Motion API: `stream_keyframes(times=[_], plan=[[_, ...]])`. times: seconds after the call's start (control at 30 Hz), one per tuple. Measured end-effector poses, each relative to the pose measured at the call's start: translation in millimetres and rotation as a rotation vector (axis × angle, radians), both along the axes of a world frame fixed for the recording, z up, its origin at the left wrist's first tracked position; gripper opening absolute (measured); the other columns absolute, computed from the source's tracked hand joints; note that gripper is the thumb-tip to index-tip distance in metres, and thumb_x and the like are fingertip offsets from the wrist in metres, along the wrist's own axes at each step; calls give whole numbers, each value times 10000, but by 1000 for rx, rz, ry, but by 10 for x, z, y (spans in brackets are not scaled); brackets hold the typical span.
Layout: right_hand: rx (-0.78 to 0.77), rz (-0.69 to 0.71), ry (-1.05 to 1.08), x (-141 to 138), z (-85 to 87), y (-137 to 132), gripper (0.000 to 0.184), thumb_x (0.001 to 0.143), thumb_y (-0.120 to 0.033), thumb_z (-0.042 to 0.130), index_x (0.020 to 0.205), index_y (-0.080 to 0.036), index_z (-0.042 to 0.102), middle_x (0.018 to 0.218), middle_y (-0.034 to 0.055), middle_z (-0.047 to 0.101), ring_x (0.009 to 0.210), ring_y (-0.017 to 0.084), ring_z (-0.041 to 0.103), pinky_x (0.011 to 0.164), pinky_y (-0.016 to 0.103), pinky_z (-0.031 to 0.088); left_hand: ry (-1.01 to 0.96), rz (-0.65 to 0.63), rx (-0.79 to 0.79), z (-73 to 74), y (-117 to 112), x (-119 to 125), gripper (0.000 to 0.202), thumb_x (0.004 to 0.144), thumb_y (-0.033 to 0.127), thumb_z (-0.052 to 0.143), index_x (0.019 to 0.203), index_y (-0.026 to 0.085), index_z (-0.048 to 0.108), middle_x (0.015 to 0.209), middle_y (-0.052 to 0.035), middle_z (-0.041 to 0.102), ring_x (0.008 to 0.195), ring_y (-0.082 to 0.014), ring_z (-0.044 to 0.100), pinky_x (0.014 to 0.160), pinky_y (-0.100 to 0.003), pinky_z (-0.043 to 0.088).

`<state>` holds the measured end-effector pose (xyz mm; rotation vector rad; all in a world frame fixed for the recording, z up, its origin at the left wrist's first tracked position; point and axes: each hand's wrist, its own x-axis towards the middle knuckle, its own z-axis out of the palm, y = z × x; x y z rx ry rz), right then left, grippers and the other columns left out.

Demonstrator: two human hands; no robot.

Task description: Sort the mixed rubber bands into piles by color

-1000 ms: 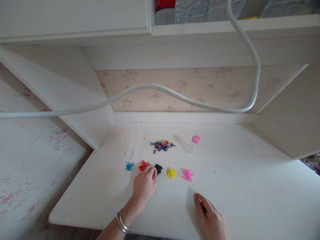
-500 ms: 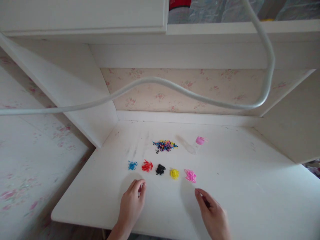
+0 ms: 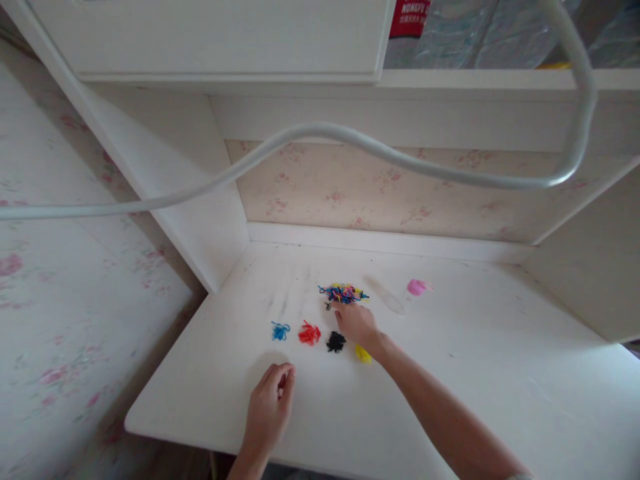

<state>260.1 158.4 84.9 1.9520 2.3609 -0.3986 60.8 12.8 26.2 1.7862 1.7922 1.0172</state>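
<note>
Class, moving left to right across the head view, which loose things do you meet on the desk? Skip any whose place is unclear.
Blue pile, red pile, black pile, yellow pile, pink cap. The mixed pile is skipped: it spans the black pile's place.

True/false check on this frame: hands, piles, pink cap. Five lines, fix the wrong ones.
1. The black pile sits between the red pile and the yellow pile. True.
2. The left hand covers the red pile. False: the left hand is apart from it, on the near side.
3. The right hand is at the mixed pile. True.
4. The blue pile is right of the black pile. False: it is left of it.
5. The pink cap is right of the mixed pile. True.
</note>
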Motion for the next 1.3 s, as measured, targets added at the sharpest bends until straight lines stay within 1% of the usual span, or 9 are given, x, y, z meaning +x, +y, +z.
stream_keyframes(times=[0.13,0.27,0.43,0.5,0.67,0.73,0.97,1.07,1.3], plan=[[-27,51,-54,-89,-57,156,350,928,-298,361,1216,-330,559,1067,82,672,962,228,631,770,349,458,-8,-15,-30,35,-6,-6,248,910,337,411,945,201,616,800,-24,638,687,-119,608,630,-211,491],[-32,66,-74,-96,-87,174,328,960,-320,335,1124,-248,609,1050,82,662,977,212,614,795,357,464,-13,-23,-64,53,-12,-1,249,916,340,399,942,207,609,804,-22,629,689,-115,601,634,-207,491],[-43,55,-76,-75,-127,164,350,909,-417,490,1144,-166,557,1098,55,607,961,169,594,849,398,480,-5,-23,-67,58,-4,6,246,914,340,404,938,212,613,788,-16,625,684,-111,602,641,-204,494],[-42,48,-69,-69,-137,169,360,907,-423,492,1150,-165,553,1102,56,606,962,169,593,852,399,478,-4,-22,-56,64,-2,6,244,912,334,408,944,215,619,786,-14,629,685,-110,606,639,-200,496],[-11,38,-44,-52,-141,168,330,964,-357,340,1089,-225,616,1043,68,658,959,192,612,798,351,459,-8,-26,-42,62,-4,2,256,911,334,404,938,213,628,801,-20,639,679,-109,612,614,-192,498],[9,33,-31,-36,-136,149,344,963,-342,320,1069,-248,634,1028,75,671,952,204,618,775,330,445,-15,-27,-48,56,-7,3,258,913,335,400,947,214,626,810,-20,640,684,-108,612,616,-190,498],[61,14,34,62,-70,70,350,954,-381,317,1097,-327,632,1053,23,675,934,176,619,730,264,406,-3,-29,-60,74,-14,10,268,915,353,392,921,208,616,786,-23,626,684,-115,605,634,-206,496],[82,10,67,106,-25,5,361,954,-386,313,1073,-310,646,1032,12,683,925,161,616,712,236,386,9,-34,-66,74,-13,8,270,916,357,389,931,208,614,784,-25,623,683,-116,603,639,-211,497],[96,87,122,208,54,-423,349,941,-363,335,924,-301,678,887,-28,708,792,123,626,626,200,334,19,-42,-58,33,-17,11,239,912,339,403,927,217,608,797,-17,626,688,-106,605,619,-187,492]])
